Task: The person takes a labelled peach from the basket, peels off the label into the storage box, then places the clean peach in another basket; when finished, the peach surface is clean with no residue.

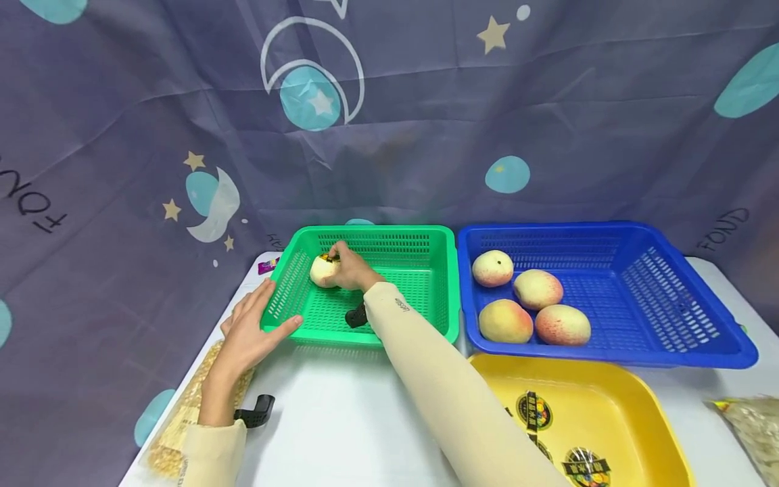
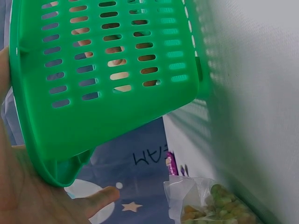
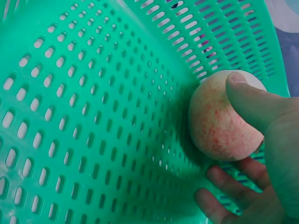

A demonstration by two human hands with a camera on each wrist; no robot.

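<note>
Peach (image 1: 322, 270) is sitting low in the far left corner of the green basket (image 1: 420, 237), and the right hand (image 1: 353, 269) is wrapping it, thumb (image 3: 247, 100) curling over the top while the other fingers (image 3: 229, 179) are cupping it from below. In the right wrist view the fruit is pressing against the basket's perforated floor, right where the wall is rising. A small dark and yellow sticker is showing on the peach's far side in the head view.

Left hand (image 1: 252, 331) is bracing the near left corner of the green basket, fingers lying straight along the outside wall and the thumb stretching across the near rim, holding nothing inside them. The left wrist view is showing the palm (image 2: 28, 196) under that corner's lip.

Just right of the green basket, a blue basket (image 1: 700, 318) is carrying four more peaches (image 1: 535, 289), grouped at its left end. Nearer, a yellow tray (image 1: 615, 406) with round labels is lying on the white table (image 1: 328, 412). A clear bag of yellowish pieces (image 1: 176, 426) is resting at the table's left edge, under the left forearm.
</note>
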